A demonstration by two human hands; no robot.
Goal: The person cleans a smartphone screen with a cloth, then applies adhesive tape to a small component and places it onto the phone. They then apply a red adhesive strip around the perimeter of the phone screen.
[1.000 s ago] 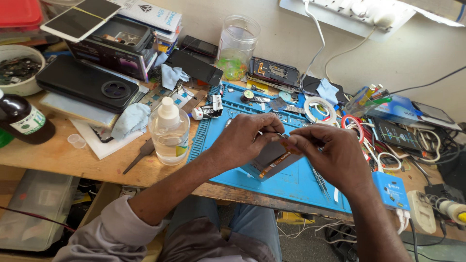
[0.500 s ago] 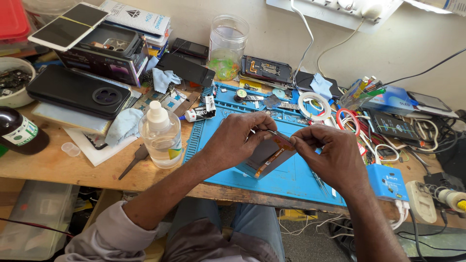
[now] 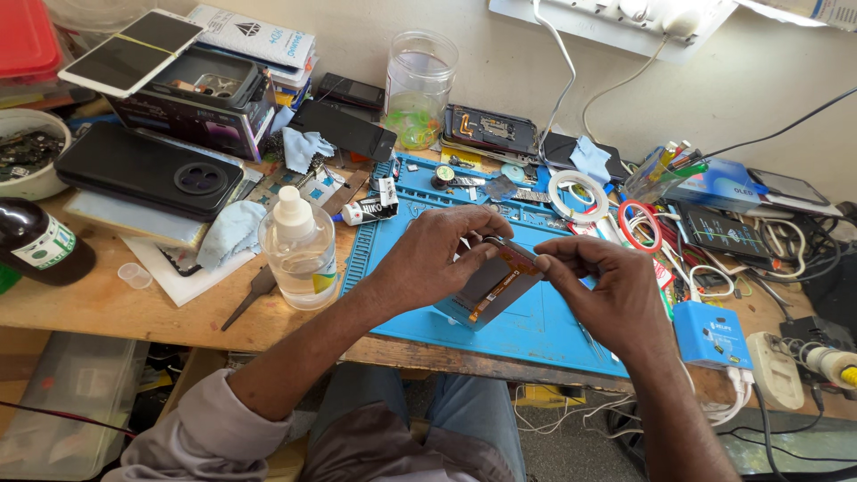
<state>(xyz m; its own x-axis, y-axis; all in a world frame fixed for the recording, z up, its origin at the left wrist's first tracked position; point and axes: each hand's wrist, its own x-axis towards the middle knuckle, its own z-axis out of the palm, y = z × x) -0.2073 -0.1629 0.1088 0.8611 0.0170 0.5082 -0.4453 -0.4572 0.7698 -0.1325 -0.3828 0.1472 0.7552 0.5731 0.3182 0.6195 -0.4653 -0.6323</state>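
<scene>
Over a blue mat on the cluttered wooden bench, both hands' fingers pinch a phone screen.

Flat rectangular dark phone screen panel with an orange flex strip along its back, tilted on edge, raised above the blue work mat, pinched at its upper end between both hands

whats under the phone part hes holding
Under the phone part, held by the left hand and right hand, lies the blue mat. Whether anything small lies on the mat right beneath it cannot be seen; part and hands cover that spot.
</scene>
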